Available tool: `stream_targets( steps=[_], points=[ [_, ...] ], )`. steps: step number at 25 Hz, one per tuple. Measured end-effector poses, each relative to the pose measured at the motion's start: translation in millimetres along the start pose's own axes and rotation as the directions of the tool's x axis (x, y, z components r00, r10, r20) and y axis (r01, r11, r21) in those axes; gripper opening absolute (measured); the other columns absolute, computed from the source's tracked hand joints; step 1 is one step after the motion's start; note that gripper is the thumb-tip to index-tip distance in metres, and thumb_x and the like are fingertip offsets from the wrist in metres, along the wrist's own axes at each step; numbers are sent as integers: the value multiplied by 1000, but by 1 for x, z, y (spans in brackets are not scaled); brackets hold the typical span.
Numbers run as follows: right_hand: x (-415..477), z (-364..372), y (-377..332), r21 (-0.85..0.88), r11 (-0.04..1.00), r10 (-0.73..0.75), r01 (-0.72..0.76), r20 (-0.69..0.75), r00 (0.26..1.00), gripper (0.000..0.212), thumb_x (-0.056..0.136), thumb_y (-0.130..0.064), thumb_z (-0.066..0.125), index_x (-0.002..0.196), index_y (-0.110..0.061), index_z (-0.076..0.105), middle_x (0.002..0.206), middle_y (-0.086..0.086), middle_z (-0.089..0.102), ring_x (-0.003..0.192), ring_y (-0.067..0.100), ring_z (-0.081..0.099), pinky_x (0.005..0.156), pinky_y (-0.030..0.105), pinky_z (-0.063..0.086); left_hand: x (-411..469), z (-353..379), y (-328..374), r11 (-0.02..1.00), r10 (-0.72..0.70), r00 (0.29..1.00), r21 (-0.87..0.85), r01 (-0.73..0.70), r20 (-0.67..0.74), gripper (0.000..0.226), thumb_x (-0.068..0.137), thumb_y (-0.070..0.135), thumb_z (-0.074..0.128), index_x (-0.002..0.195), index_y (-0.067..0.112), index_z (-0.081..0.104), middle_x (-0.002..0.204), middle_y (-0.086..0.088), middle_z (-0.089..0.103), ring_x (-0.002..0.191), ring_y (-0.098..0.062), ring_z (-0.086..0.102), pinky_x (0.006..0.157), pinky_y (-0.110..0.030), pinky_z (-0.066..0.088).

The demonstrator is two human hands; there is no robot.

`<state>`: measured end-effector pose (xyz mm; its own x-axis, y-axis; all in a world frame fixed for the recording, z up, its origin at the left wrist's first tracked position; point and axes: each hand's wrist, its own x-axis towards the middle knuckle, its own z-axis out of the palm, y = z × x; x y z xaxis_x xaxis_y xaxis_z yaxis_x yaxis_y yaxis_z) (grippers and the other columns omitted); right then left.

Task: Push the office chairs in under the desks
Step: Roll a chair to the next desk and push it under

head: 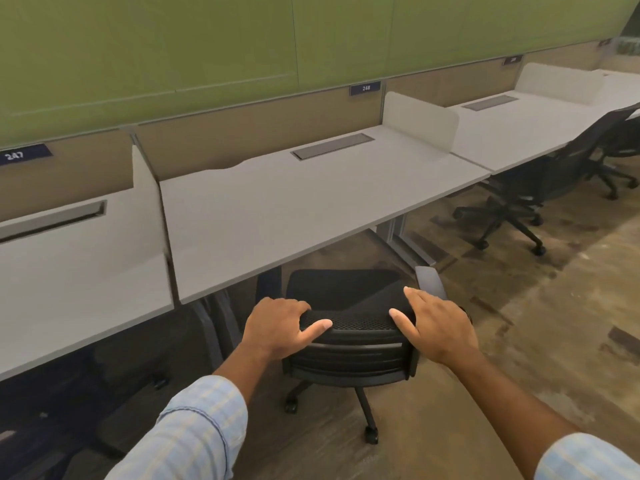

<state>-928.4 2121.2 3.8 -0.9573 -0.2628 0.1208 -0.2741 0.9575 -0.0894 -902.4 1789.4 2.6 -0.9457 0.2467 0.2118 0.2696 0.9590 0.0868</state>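
Note:
A black mesh office chair [349, 306] stands just below the front edge of the grey desk labelled 248 [294, 206], its seat partly under the desktop. My left hand [277, 327] grips the left end of the backrest top, fingers curled over it and thumb along the rim. On the right end rests my right hand [436, 327], fingers spread over the top edge. One armrest [431, 282] shows to the right of the backrest.
A second black chair [540, 188] sits against the neighbouring desk [519, 133] on the right, with a third [623, 143] beyond it. Desk 247 [69, 271] lies to the left behind a divider. Desk legs [401, 240] stand right of the seat. Carpeted floor [519, 341] spreads to the right.

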Motion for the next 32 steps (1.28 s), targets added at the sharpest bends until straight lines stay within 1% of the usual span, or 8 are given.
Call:
stream_targets(
  steps=[4, 9, 12, 16, 21, 25, 30, 32],
  points=[
    [57, 5, 17, 1, 1000, 6, -6, -9, 1000, 78, 104, -70, 31, 155, -16, 53, 152, 2, 61, 130, 21, 65, 93, 38, 56, 56, 10, -16, 1000, -5, 1000, -11, 5, 3, 85, 94, 94, 12, 81, 31, 68, 65, 13, 59, 57, -12, 56, 57, -22, 24],
    [125, 9, 43, 16, 1000, 8, -8, 16, 1000, 82, 100, -76, 26, 155, -21, 52, 154, -2, 59, 128, 23, 65, 94, 42, 56, 111, 24, -23, 999, -50, 999, -2, 50, -10, 88, 92, 97, 12, 76, 29, 64, 62, 10, 59, 56, -12, 55, 61, -31, 34],
    [169, 6, 59, 47, 996, 74, -77, 54, 996, 78, 98, -73, 36, 157, -24, 48, 157, -1, 56, 129, 31, 64, 101, 48, 52, 144, 28, -22, 998, -70, 997, 2, 70, 13, 82, 93, 95, 16, 69, 27, 55, 59, 9, 55, 52, -11, 49, 60, -31, 32],
    [215, 9, 79, 33, 995, 93, -97, 89, 992, 72, 101, -72, 43, 157, -28, 49, 156, 0, 58, 132, 36, 61, 105, 53, 50, 178, 35, -15, 993, -113, 994, 33, 113, 9, 79, 95, 92, 19, 67, 25, 49, 59, 7, 52, 54, -15, 51, 61, -37, 39],
    [268, 7, 112, 29, 999, 16, -18, 65, 998, 88, 94, -83, 25, 155, -27, 52, 153, -1, 60, 131, 30, 63, 103, 51, 53, 223, 48, 0, 981, -189, 982, 47, 188, 25, 79, 96, 92, 18, 70, 24, 50, 62, 6, 53, 56, -18, 50, 71, -40, 50],
    [307, 5, 147, 30, 997, -70, 68, 78, 994, 117, 79, -96, -2, 156, -26, 52, 156, -2, 57, 136, 28, 60, 107, 49, 51, 254, 55, 24, 968, -245, 968, 68, 242, 45, 81, 95, 93, 15, 72, 24, 52, 64, 5, 55, 58, -20, 52, 76, -42, 54],
    [354, 2, 184, 25, 986, -165, 163, 106, 981, 94, 91, -85, 16, 155, -25, 52, 153, -1, 61, 131, 28, 63, 102, 46, 53, 293, 62, 51, 942, -333, 941, 72, 328, 63, 83, 95, 93, 16, 75, 23, 56, 66, 5, 58, 60, -20, 56, 78, -43, 55],
    [370, 2, 198, 30, 979, -205, 203, 104, 973, 103, 88, -89, 9, 154, -24, 53, 152, -1, 62, 129, 28, 64, 101, 45, 53, 305, 66, 62, 931, -363, 930, 73, 359, 55, 83, 94, 93, 17, 74, 23, 56, 65, 5, 57, 59, -20, 55, 75, -42, 55]
  ],
)
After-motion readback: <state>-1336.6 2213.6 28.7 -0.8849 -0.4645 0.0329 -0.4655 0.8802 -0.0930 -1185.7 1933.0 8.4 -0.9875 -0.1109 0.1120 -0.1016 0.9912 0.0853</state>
